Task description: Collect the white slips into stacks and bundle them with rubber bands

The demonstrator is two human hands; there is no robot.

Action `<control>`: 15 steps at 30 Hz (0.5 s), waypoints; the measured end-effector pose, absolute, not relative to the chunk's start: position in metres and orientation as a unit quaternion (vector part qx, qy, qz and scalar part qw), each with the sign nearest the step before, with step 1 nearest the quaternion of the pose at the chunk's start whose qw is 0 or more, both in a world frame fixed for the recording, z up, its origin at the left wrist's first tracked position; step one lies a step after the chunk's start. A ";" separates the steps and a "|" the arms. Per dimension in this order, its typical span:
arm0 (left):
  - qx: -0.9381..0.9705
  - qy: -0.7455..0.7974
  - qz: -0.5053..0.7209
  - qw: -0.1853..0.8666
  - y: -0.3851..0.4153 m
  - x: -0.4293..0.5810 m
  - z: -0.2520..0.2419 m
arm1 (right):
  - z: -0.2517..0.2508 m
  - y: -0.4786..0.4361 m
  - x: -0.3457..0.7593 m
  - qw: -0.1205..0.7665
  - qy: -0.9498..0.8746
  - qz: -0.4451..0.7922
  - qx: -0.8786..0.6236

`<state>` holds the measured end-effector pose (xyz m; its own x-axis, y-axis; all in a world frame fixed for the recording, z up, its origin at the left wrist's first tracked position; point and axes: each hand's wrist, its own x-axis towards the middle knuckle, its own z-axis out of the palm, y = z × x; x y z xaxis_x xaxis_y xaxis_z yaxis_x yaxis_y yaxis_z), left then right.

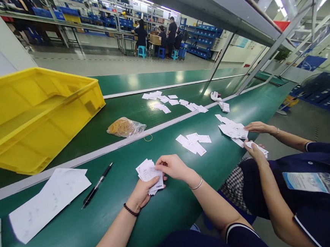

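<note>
My left hand (144, 191), with a dark beaded bracelet at the wrist, grips a fanned stack of small white printed cards (148, 172) above the green bench. The thumb presses on the front of the stack. My right hand (172, 167) pinches the upper right edge of the same stack between thumb and fingers; whether it has one card or more I cannot tell. To the right of my hands lie several loose white cards (193, 142) that overlap each other. A black pen (97, 186) and large white sheets of paper (52, 199) lie to the left.
A yellow bin (39, 122) stands at the left by a clear bag of tan items (125, 126). A rubber band (148, 137) lies near the ledge. More cards (163, 99) are scattered beyond it. At the right, a co-worker's hands (257, 131) handle another card pile (232, 129).
</note>
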<state>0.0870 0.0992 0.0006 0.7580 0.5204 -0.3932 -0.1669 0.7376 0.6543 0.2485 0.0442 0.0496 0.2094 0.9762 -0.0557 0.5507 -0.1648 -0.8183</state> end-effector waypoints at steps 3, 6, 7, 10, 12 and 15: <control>0.303 0.305 0.221 0.875 0.101 0.086 -0.002 | 0.055 0.055 0.288 0.270 -0.493 0.168 -0.809; 0.292 0.306 0.240 0.873 0.103 0.087 -0.001 | 0.054 0.056 0.343 0.216 -0.407 0.102 -0.882; 0.289 0.306 0.245 0.873 0.104 0.088 0.000 | 0.052 0.055 0.357 0.204 -0.388 0.097 -0.894; 0.288 0.304 0.254 0.872 0.104 0.089 0.002 | 0.044 0.051 0.379 0.179 -0.361 0.093 -0.911; 0.290 0.306 0.262 0.868 0.104 0.090 0.002 | 0.041 0.049 0.381 0.180 -0.362 0.094 -0.910; 0.285 0.319 0.282 0.859 0.104 0.090 0.001 | 0.045 0.051 0.373 0.201 -0.374 0.107 -0.899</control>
